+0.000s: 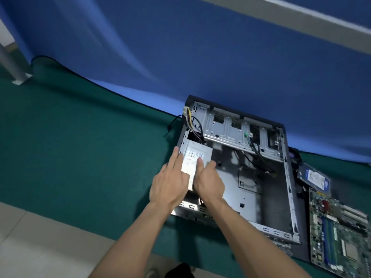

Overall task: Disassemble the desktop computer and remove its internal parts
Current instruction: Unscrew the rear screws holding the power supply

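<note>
Green cloth (80, 147) covers the worktop, and on it the computer case (289, 197) lies on its side with the open face up, its far edge against a blue backdrop (200, 47). To the left of the case the cloth runs wide; to the right a motherboard (339, 233) lies just beside it, with a hard drive (314, 176) beyond that. Inside, the floor of the case is mostly bare metal, with black cables (259, 157) trailing from the drive bays (230, 127) along the far wall. The power supply (192, 157) sits in the case's left far corner, a bundle of coloured wires (189, 119) hanging over the rim behind it. Both hands are on this box: the left hand (170, 183) lies with straight fingers along its left side by the case wall, and the right hand (208, 181) rests on its top and right side, fingers loosely extended. Neither hand is curled tight round it.
</note>
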Available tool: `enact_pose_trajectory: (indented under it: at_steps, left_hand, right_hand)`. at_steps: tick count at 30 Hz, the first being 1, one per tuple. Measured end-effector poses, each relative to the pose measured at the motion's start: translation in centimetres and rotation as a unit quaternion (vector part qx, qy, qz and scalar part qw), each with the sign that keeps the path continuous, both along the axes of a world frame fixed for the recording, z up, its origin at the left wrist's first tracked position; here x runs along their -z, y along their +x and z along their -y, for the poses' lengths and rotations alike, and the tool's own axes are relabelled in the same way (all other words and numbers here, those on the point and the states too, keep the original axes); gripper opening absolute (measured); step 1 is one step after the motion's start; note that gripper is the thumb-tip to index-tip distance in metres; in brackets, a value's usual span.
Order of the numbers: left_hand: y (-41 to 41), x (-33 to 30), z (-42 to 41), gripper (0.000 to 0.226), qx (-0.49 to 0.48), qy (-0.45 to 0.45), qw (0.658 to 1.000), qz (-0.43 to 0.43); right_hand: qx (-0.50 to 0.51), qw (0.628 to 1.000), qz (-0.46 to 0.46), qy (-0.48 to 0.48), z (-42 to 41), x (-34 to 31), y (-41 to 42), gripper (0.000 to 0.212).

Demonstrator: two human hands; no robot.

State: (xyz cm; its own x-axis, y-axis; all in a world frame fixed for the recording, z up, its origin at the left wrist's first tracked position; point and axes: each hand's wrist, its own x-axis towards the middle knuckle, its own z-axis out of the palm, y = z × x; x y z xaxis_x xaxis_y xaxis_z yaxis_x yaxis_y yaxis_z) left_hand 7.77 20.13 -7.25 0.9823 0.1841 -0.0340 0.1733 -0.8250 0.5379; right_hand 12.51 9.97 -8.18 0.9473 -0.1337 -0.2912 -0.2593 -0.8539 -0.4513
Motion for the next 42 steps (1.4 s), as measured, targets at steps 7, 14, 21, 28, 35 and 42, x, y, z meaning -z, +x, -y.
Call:
enact_pose_trajectory:
  at_steps: [7,14,21,28,35,42]
  left_hand:
    - [0.1,-0.4,0.2,0.058,0.007,0.008,1.0,-0.027]
    - [0.3,0.2,0.2,0.061,-0.01,0.012,1.0,-0.015]
    - [0.5,0.0,0.3,0.056,-0.005,0.06,0.996,-0.06]
    - [0.8,0.0,0.5,0.066,0.015,0.104,0.99,-0.091]
    - [0.6,0.0,0.5,0.079,0.003,0.098,0.992,-0.079]
    - [0.6,-0.2,0.3,0.072,0.003,0.09,0.993,-0.075]
  right_hand:
    - [-0.015,1.0,-0.008,-0.012,0.9,-0.1,0.2,0.058]
    - [0.04,0.998,0.001,-0.037,-2.0,0.2,0.8,0.054]
    - [0.081,0.995,-0.025,-0.058,5.7,0.2,1.0,0.051]
    - [0.099,0.97,-0.1,0.197,5.5,-1.2,0.2,0.101]
    - [-0.004,0.994,-0.092,0.065,4.0,-3.7,1.8,0.093]
    - [-0.09,0.994,-0.047,-0.029,3.7,-7.5,1.7,0.093]
